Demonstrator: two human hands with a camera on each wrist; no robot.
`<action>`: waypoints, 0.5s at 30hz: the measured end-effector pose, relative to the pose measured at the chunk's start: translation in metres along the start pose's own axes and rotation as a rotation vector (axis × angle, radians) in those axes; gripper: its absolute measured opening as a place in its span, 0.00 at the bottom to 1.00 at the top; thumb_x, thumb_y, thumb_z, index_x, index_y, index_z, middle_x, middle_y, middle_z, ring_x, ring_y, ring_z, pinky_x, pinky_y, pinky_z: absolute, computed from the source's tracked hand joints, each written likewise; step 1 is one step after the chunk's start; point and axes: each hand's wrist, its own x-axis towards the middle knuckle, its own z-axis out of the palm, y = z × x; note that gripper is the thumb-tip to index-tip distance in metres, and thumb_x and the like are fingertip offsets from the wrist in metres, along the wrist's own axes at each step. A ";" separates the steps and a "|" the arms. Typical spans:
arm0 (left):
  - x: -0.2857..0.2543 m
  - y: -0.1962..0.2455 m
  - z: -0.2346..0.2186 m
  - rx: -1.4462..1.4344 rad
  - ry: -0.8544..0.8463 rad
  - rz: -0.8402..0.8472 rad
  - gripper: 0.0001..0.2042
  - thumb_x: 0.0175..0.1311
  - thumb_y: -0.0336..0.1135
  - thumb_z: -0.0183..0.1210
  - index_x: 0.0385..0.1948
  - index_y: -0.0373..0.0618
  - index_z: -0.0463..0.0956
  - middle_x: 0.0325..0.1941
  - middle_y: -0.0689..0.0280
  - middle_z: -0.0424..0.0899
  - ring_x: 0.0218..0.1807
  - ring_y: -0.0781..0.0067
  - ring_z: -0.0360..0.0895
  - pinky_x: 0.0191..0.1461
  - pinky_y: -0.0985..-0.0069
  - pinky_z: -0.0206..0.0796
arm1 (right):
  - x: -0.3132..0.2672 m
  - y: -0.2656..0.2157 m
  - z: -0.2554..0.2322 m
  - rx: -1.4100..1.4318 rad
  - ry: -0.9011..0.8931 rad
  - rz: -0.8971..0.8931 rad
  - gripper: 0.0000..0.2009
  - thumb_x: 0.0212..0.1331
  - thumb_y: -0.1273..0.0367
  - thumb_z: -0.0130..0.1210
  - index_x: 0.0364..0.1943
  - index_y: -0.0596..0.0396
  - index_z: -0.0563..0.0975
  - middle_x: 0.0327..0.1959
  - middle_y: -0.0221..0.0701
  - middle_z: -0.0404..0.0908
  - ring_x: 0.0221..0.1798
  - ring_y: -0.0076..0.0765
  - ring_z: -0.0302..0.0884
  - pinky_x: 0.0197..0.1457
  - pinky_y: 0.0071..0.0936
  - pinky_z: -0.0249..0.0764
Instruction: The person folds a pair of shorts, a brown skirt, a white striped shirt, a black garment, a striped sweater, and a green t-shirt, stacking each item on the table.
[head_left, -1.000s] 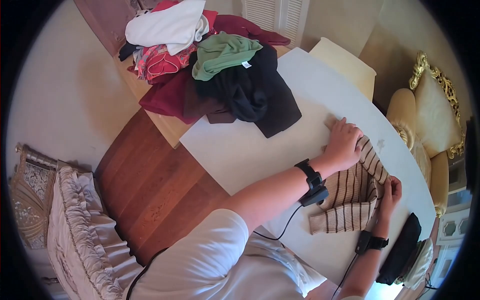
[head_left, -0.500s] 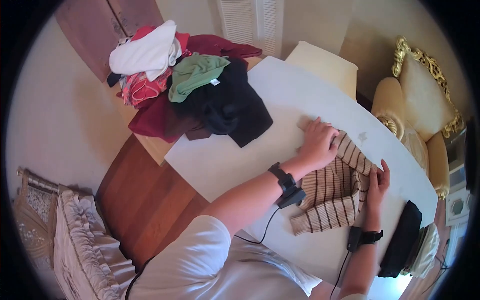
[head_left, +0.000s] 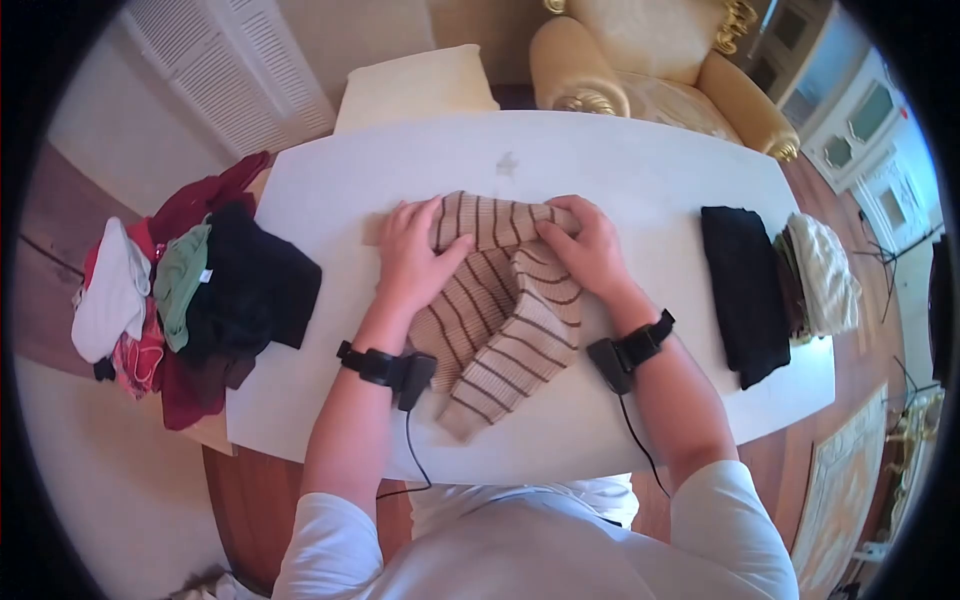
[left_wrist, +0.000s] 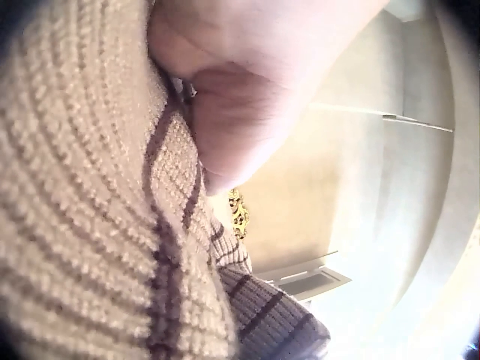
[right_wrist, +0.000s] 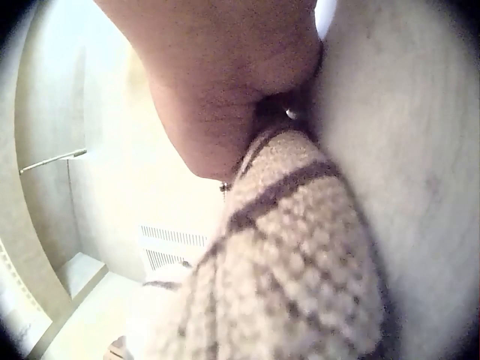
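Observation:
A beige knit garment with brown stripes lies partly folded between the two hands in the head view, one striped flap slanting toward the person. My left hand holds its far left corner, thumb on top of the cloth. At the far right corner, my right hand grips the same folded band, its thumb also on top. Close up in the left wrist view, the left hand pinches the ribbed knit. The right wrist view shows the right hand round a thick fold; its fingertips are hidden.
The white table carries a mixed clothing heap at left and a folded black garment at right, beside a pale folded pile. Beyond its far edge stand a cream seat and a gold armchair.
The head view has swung round, so the table lies squarely ahead. My right hand's raised fingers have come down round the garment's corner; my left hand keeps its hold.

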 end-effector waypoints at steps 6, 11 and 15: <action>0.000 -0.001 -0.007 -0.087 -0.077 -0.182 0.22 0.61 0.44 0.74 0.50 0.40 0.81 0.50 0.55 0.82 0.55 0.54 0.79 0.62 0.61 0.71 | 0.001 0.000 -0.001 0.285 0.141 0.150 0.19 0.63 0.63 0.69 0.53 0.57 0.81 0.35 0.34 0.86 0.37 0.33 0.83 0.47 0.32 0.80; 0.001 -0.003 -0.010 -0.143 0.007 -0.233 0.17 0.61 0.41 0.73 0.45 0.41 0.82 0.43 0.57 0.83 0.51 0.54 0.80 0.59 0.60 0.72 | 0.007 0.010 0.001 0.376 0.166 0.128 0.30 0.60 0.63 0.72 0.65 0.57 0.73 0.47 0.35 0.83 0.42 0.31 0.81 0.50 0.31 0.81; -0.001 -0.004 -0.010 -0.198 0.083 -0.208 0.18 0.61 0.39 0.72 0.48 0.42 0.80 0.51 0.56 0.82 0.56 0.53 0.77 0.63 0.59 0.69 | 0.003 0.010 -0.004 0.438 0.042 0.139 0.37 0.58 0.65 0.73 0.71 0.56 0.67 0.57 0.39 0.78 0.46 0.32 0.81 0.53 0.31 0.82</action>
